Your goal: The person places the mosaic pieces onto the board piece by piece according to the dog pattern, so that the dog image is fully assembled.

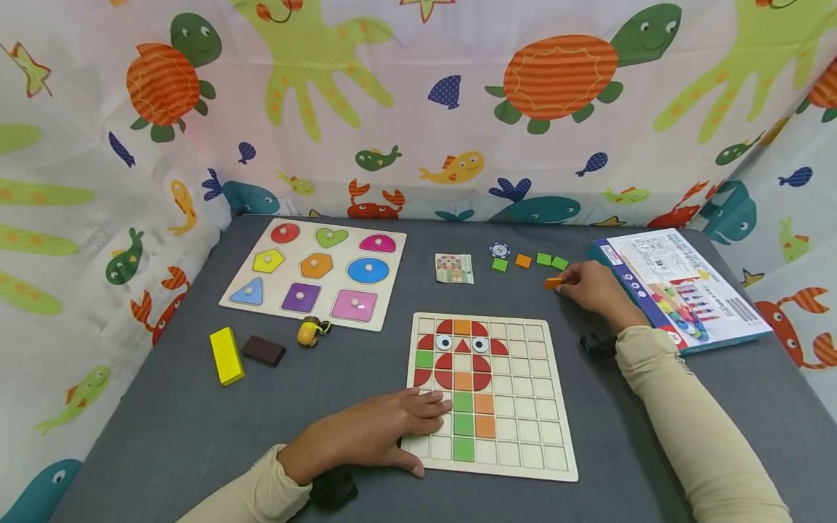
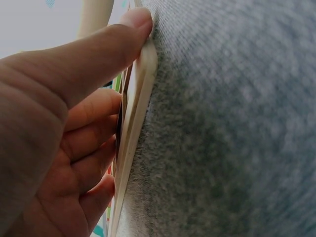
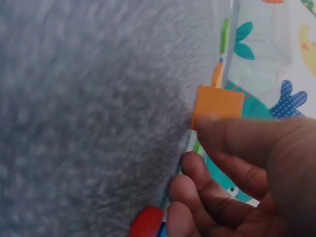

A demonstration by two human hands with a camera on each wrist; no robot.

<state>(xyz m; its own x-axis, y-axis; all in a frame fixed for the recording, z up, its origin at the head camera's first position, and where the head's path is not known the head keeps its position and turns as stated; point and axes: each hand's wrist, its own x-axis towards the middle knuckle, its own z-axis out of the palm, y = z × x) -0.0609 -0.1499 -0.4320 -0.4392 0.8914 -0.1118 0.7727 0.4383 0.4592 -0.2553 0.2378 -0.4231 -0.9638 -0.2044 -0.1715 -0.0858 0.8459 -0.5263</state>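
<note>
My left hand (image 1: 375,428) rests with extended fingers on the lower left corner of a wooden grid board (image 1: 523,468). In the left wrist view the thumb lies along the board's edge. Red curved pieces, two eye pieces, and green and orange squares fill part of the grid, forming a bird-like picture. My right hand (image 1: 595,287), beyond the board's right side, pinches an orange square tile (image 3: 219,103) between thumb and fingers, close over the table. Near it lie green tiles (image 1: 543,258), another orange tile (image 1: 522,261) and a blue-and-white round chip (image 1: 500,250).
A small picture card (image 1: 454,269) lies behind the board. At the back left is a shape puzzle (image 1: 268,287) with knobs. A yellow block (image 1: 227,356), a dark brown block (image 1: 264,351) and a small bee-like toy (image 1: 310,333) sit before it. A box (image 1: 680,290) stands right.
</note>
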